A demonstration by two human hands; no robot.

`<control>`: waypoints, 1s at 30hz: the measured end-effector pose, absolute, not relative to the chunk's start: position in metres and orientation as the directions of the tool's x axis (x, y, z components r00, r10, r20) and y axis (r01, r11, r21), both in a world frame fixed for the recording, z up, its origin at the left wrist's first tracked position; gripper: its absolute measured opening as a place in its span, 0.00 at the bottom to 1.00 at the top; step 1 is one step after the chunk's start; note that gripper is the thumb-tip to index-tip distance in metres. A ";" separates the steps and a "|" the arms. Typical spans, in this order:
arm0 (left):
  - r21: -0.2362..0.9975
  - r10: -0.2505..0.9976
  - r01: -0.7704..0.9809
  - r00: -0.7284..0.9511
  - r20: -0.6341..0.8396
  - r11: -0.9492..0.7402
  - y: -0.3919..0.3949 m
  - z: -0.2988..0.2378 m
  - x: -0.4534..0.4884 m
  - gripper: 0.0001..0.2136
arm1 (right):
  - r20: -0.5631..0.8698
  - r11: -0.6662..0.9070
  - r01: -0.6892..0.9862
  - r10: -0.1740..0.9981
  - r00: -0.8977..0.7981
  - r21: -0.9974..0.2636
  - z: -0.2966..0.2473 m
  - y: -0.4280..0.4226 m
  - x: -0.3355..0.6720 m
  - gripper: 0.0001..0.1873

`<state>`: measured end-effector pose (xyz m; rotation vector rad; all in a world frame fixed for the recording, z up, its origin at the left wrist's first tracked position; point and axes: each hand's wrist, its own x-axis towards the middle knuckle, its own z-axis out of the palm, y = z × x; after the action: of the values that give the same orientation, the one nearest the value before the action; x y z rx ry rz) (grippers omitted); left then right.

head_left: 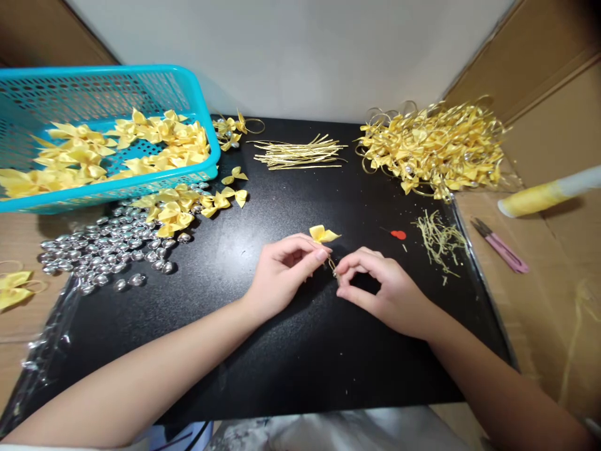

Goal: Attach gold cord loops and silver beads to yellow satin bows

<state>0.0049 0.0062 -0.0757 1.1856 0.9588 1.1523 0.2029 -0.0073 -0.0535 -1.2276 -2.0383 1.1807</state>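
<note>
Near the middle of the black table [235, 338], my left hand [286, 269] pinches a yellow ribbon bow [323, 234] between thumb and fingertips. A gold cord [332, 263] runs down from the bow toward my right hand [382, 285]. The thumb and fingers of that hand are closed at the cord's lower end, on a small silvery thing that looks like a bell and is mostly hidden by the fingertips. Both hands are just above the table, a short gap apart.
A blue basket [206, 131] of yellow bows stands at the back left. Silver bells [113, 244] lie below it. Gold cords [300, 153] lie at the back, finished bow loops [432, 147] at right. Pink snips [502, 247], cord scraps [439, 241] and a red threader [398, 235] lie rightward.
</note>
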 end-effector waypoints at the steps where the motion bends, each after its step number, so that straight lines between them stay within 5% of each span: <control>1: 0.983 0.986 -0.182 0.164 -0.007 0.038 0.007 -0.077 0.005 0.05 | -0.035 0.229 0.475 0.874 -0.484 -0.850 -0.053 -0.006 0.204 0.05; 10: 0.961 0.989 -0.254 0.128 -0.078 0.109 0.008 -0.080 0.006 0.09 | 0.038 0.337 0.556 0.877 -0.480 -0.760 -0.051 0.002 0.212 0.06; 17: 0.989 0.978 -0.146 0.208 0.012 0.019 0.006 -0.076 0.005 0.07 | 0.131 0.414 0.612 0.882 -0.453 -0.674 -0.052 0.000 0.208 0.03; 23: 0.989 0.953 -0.006 0.267 0.144 -0.148 0.005 -0.074 0.005 0.05 | 0.417 0.468 0.557 0.880 -0.225 -0.686 -0.052 -0.010 0.196 0.10; 30: 0.932 0.913 0.118 0.276 0.300 -0.342 0.001 -0.072 0.008 0.03 | 0.162 0.195 0.276 0.977 -0.140 -0.941 -0.063 -0.020 0.178 0.08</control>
<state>0.0077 0.0010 -0.0716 1.6847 0.9539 1.1607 0.1781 -0.0205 -0.0635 -1.2205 -1.5898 1.0015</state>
